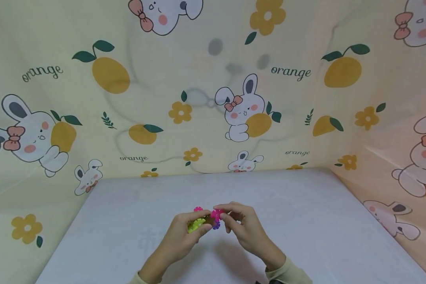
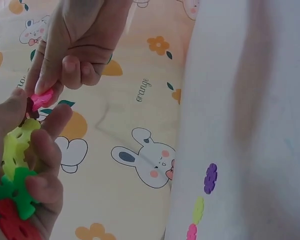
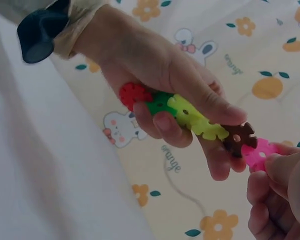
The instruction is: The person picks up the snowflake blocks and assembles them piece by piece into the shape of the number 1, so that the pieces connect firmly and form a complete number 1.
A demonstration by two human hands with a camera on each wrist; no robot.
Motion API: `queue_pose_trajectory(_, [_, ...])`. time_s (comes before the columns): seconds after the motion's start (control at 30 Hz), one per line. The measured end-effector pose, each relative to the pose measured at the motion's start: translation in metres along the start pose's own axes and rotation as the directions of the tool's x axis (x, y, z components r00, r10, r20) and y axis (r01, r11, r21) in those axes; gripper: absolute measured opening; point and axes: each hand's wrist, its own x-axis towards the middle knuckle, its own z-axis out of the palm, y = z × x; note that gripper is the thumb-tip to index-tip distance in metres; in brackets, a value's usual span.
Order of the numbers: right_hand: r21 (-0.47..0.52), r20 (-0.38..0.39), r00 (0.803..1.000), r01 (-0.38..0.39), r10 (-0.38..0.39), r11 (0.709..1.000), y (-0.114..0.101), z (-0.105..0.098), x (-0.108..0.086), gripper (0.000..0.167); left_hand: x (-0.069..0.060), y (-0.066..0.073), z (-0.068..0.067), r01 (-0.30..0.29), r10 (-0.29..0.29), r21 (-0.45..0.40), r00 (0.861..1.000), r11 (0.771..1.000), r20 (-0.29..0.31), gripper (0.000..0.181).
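Note:
My left hand [image 1: 182, 232] grips a chain of notched plastic snowflake discs. In the right wrist view the chain runs from a red disc [image 3: 134, 96] through a green disc [image 3: 161, 103] and yellow discs [image 3: 210, 128] to a brown disc [image 3: 238, 139] at the fingertips. My right hand [image 1: 246, 227] pinches a pink snowflake disc [image 3: 260, 154] between thumb and fingers. The pink disc meets the edge of the brown one; how deep their slots sit in each other, I cannot tell. Both hands are close together above the table.
On the white table [image 1: 305, 221] lie a purple disc [image 2: 210, 178], a yellow-green disc [image 2: 198, 210] and a pink disc [image 2: 191, 232], in a row in the left wrist view. A patterned cloth [image 1: 206, 130] with rabbits and oranges stands around the table's back and sides.

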Motion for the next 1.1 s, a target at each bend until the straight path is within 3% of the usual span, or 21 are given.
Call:
queue_pose_trajectory(0.27, [0.005,-0.028,0.999,-0.022,0.023,1.000,0.000,0.005,0.001,0.020,0.001,0.001,0.000,0.042,-0.042,-0.010,0.999,0.999,0.002,0.038])
queue_pose_trajectory(0.47, [0.013,-0.012,0.996,-0.087,0.087,0.996,0.000,0.009,0.002,0.028,0.003,0.000,0.001,0.019,-0.018,-0.032,1.000,0.999,0.020,0.033])
queue_pose_trajectory(0.67, [-0.018,-0.021,0.996,-0.089,0.089,0.996,0.000,0.009,0.001,0.037,0.005,-0.003,0.002,0.017,-0.015,-0.050,0.999,0.999,0.038,0.030])
queue_pose_trajectory(0.9, [0.049,0.005,0.997,-0.071,0.071,0.996,0.002,0.009,0.001,0.028,0.004,-0.006,0.001,-0.010,0.018,-0.101,0.997,0.995,0.077,0.035])
queue_pose_trajectory(1.1, [0.084,0.007,0.995,-0.099,0.099,0.992,0.004,0.012,0.002,0.028,0.002,-0.003,0.000,0.004,-0.002,-0.058,0.999,0.998,0.043,0.036])
